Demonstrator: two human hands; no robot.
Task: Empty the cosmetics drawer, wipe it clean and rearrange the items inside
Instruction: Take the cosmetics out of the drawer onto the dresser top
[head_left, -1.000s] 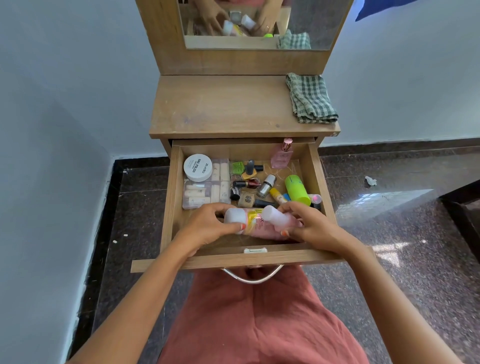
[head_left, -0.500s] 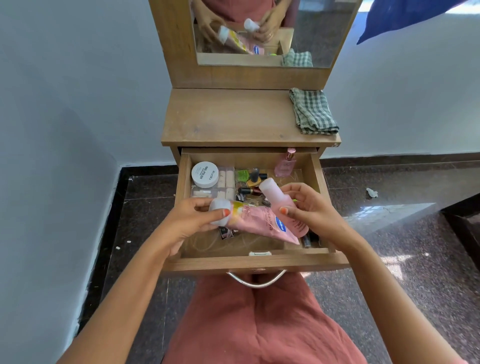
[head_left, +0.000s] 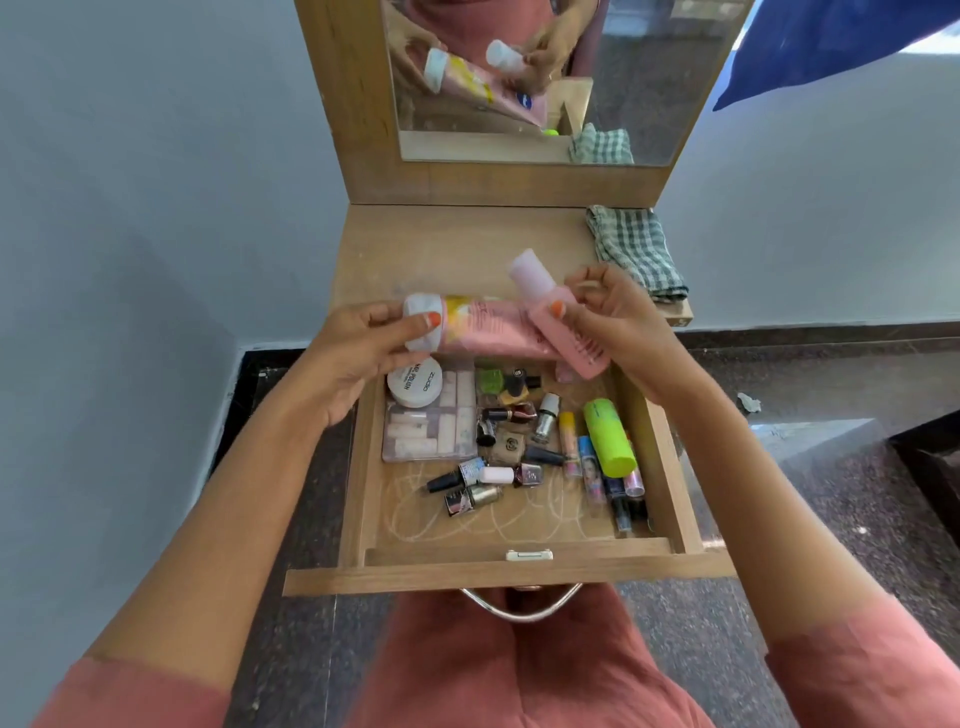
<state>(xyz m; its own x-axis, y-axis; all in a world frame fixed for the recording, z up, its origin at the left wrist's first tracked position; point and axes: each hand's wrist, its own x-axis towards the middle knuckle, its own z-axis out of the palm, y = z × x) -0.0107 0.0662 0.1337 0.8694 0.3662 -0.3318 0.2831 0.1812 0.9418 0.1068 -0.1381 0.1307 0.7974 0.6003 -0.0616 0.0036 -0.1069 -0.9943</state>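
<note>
The wooden drawer (head_left: 660, 457) stands pulled open below the dressing table top (head_left: 457, 249). My left hand (head_left: 358, 353) grips the white cap end of a pink tube (head_left: 493, 325), held level above the drawer's back edge. My right hand (head_left: 623, 322) holds a pink bottle (head_left: 561, 322) with a pale cap, tilted up to the left. Inside the drawer lie a white round jar (head_left: 415, 383), a clear compartment box (head_left: 431, 426), a lime green bottle (head_left: 608, 436) and several nail polish bottles (head_left: 483, 478) and lip balms (head_left: 587, 462).
A folded green checked cloth (head_left: 639, 249) lies on the table top's right side. A mirror (head_left: 545, 78) rises behind the table. Chalky scribbles mark the drawer floor (head_left: 493, 514). A metal handle (head_left: 519, 605) hangs at the drawer front, over my lap. Dark stone floor (head_left: 831, 467) spreads to the right.
Both hands have lifted the pink tube and the pink bottle out of the drawer's front, up and back to the level of the table top.
</note>
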